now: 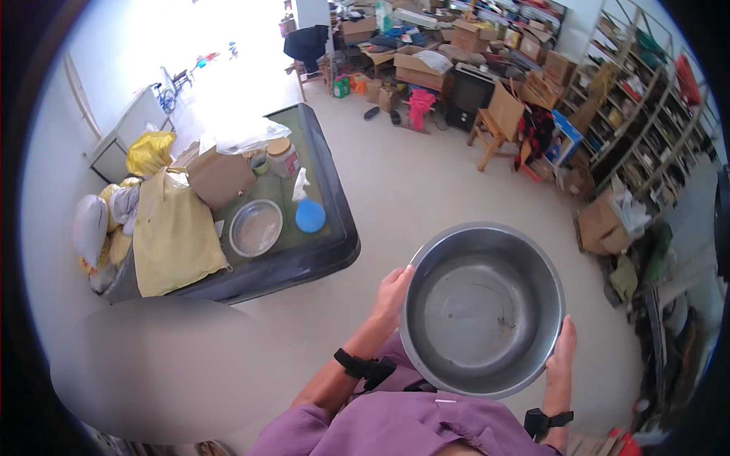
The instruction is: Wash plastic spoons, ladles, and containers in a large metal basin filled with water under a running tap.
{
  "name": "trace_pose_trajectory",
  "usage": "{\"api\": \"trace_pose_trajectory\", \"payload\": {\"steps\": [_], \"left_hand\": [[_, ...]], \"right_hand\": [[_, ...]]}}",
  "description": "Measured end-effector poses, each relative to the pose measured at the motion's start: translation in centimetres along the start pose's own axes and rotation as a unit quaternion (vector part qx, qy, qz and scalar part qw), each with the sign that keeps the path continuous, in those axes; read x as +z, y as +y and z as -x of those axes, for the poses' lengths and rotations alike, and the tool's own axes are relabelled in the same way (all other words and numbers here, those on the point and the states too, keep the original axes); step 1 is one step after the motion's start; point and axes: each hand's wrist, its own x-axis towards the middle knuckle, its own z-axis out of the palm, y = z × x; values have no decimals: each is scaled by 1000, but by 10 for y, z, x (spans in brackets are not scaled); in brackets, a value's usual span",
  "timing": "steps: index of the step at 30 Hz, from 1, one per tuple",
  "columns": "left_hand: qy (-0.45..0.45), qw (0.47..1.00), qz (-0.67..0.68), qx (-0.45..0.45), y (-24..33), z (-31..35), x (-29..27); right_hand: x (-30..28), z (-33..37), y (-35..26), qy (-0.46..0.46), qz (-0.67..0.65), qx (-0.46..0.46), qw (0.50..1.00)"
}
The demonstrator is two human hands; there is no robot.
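Head view: large steel basin sits at about 5 o'clock from frame centre, held level in front of the person's chest, open side up, inside bare with a few faint specks. Left hand is clamped on the basin's rim at its 9 o'clock, thumb over the edge. Right hand is clamped on the rim at its 4 o'clock, fingers lying along the outer wall. Both wrists carry black straps. Purple sleeves come in from 6 o'clock.

Dark table lies at 9–10 o'clock from the basin, well apart. On it: smaller steel bowl, blue spray bottle just beside that bowl at its 3 o'clock, cardboard box at its 11 o'clock, lidded jar at the far end, yellow cloth draped over the left side. Wooden chair stands at 12 o'clock from the basin; shelving runs along 1–3 o'clock.
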Motion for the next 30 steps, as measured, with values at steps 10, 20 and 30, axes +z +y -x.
{"api": "trace_pose_trajectory", "payload": {"steps": [10,20,30], "left_hand": [[65,997,2,38,81,-321,56],[144,985,24,93,209,-599,57],[248,948,30,195,364,-819,9]], "right_hand": [[239,-294,-33,-99,38,15,994],[535,-534,-80,-182,96,21,978],[878,-715,-95,-317,92,-42,943]]}}
